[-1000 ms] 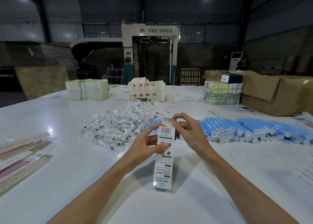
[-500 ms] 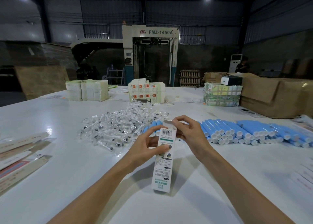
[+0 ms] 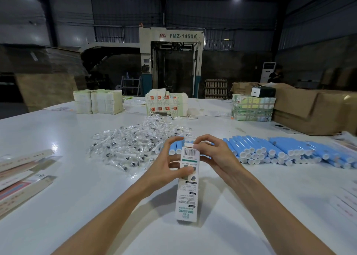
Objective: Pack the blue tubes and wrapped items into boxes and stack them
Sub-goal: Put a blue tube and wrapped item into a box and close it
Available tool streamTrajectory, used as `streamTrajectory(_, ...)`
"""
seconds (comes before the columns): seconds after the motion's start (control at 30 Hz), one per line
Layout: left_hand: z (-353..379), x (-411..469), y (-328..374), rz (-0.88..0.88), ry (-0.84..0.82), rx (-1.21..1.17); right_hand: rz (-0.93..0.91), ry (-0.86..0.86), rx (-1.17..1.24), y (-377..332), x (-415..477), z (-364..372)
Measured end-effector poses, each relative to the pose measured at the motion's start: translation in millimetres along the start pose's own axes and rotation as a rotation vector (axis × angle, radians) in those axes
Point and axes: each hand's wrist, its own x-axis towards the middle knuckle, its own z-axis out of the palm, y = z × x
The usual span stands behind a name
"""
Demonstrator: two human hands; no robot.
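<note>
Near the middle of the white worktop (image 3: 77, 187) a tall, narrow box (image 3: 187, 193) stands on its lower end, leaning a little, with the barcode at its top facing the camera. The left grip (image 3: 166, 167) holds the box by its upper half, thumb laid across the printed front and fingers curled round the back. The right grip (image 3: 218, 156) is curled at the box's top end, its fingertips (image 3: 197, 141) on the white flap there; whether that flap is tucked in cannot be told. Both grips are narrow and closed on the box, which rises between them with its foot nearer the camera than either. A long row of blue tubes (image 3: 280, 150) lies to the right, and a few more show just behind the box. A heap of clear wrapped items (image 3: 131, 144) spreads behind the left grip. Flat cartons (image 3: 19, 173) lie at the left edge.
</note>
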Motion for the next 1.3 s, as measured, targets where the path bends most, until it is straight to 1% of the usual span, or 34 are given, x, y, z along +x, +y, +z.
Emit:
streamTrajectory(0.1, 3, 0, 0, 0.05, 0.017, -0.046, -0.019, -0.021, -0.015, -1, -3, 3)
streamTrajectory(0.2, 4, 0, 1, 0.033, 0.096, -0.108, -0.03, -0.04, -0.03, -1, -5, 5)
streamTrajectory(0.4, 3, -1, 1, 0.038, 0.209, -0.097, -0.061, -0.06, -0.051, 2, -11, 10)
streamTrajectory(0.53, 5, -2, 3, 0.04, 0.214, -0.112, -0.159, 0.026, -0.204, 9, -14, 14)
streamTrajectory(0.67, 7, -2, 5, 0.033, 0.236, -0.177, -0.186, 0.064, -0.186, 8, -16, 18)
streamTrajectory(0.83, 7, -1, 3, 0.018, 0.283, -0.193, -0.219, 0.033, -0.187, 12, -19, 20)
streamTrajectory(0.97, 7, -1, 3, -0.001, 0.321, -0.177, -0.245, 0.029, -0.252, 15, -21, 22)
streamTrajectory(1.17, 7, 0, 2, 0.01, 0.338, -0.166, -0.219, 0.071, -0.183, 18, -19, 24)
streamTrajectory(1.3, 8, -1, 0, 0.024, 0.329, -0.161, -0.206, 0.119, -0.191, 21, -18, 23)
